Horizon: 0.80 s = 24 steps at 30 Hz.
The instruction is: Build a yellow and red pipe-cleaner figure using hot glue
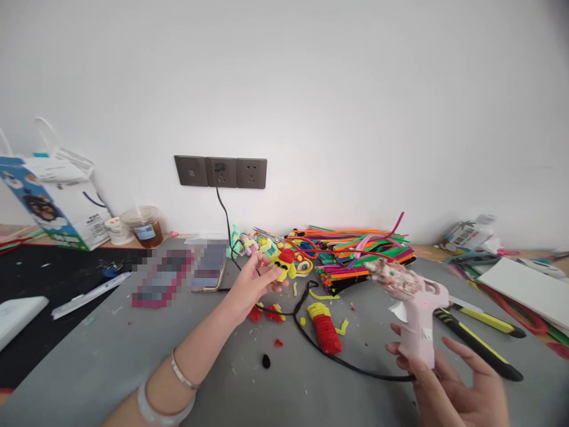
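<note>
My left hand (251,284) reaches forward over the grey table, fingers loosely apart, its fingertips at a small yellow and red pipe-cleaner figure (284,264). Whether it grips the figure is unclear. My right hand (448,385) holds the handle of a pink hot glue gun (415,311), with its glue-crusted nozzle pointing left and upward. The gun's black cord (311,338) runs across the table and up to the wall socket (221,172). A red and yellow pipe-cleaner roll (324,326) lies between my hands.
A pile of bright pipe cleaners (355,252) lies at the back. Black and yellow pliers (480,335) lie right of the gun. At the left sit a phone (208,270), an iced drink cup (144,226) and a paper bag (53,201). Small scraps litter the grey surface (133,350).
</note>
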Each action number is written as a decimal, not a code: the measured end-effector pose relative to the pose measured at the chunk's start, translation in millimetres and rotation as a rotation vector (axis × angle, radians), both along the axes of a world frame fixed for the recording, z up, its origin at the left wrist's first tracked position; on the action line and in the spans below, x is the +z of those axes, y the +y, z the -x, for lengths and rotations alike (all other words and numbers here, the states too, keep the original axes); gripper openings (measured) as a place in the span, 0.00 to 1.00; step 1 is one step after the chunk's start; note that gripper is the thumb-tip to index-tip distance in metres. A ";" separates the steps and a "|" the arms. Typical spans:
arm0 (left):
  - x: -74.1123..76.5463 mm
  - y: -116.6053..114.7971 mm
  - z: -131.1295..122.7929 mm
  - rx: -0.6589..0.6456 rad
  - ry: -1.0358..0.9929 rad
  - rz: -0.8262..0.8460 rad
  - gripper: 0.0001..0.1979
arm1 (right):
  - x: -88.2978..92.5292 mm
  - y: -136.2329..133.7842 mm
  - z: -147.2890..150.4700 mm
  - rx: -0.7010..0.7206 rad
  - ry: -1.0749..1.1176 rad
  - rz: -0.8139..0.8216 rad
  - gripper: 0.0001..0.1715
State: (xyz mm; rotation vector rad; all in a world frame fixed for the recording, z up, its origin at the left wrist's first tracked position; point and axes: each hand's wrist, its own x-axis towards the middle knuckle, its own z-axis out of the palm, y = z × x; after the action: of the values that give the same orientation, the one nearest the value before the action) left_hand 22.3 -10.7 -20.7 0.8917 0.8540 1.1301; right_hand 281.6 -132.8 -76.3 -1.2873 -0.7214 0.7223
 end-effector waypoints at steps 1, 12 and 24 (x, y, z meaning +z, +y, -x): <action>-0.4 0.5 -0.3 0.025 -0.011 0.002 0.30 | 1.5 2.6 0.1 0.034 0.048 0.014 0.44; 0.9 1.0 -0.5 0.051 -0.059 -0.016 0.29 | 33.5 51.7 0.4 0.561 -0.035 -0.209 0.16; 1.2 -1.3 0.6 -0.030 0.059 -0.028 0.25 | 25.3 53.6 28.3 0.692 0.125 -0.219 0.24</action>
State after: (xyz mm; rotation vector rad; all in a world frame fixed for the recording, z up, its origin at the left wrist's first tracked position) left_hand 21.6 -12.0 -19.6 0.9617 0.8718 1.0963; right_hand 253.3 -79.2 -51.0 -0.7712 -1.1252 1.2278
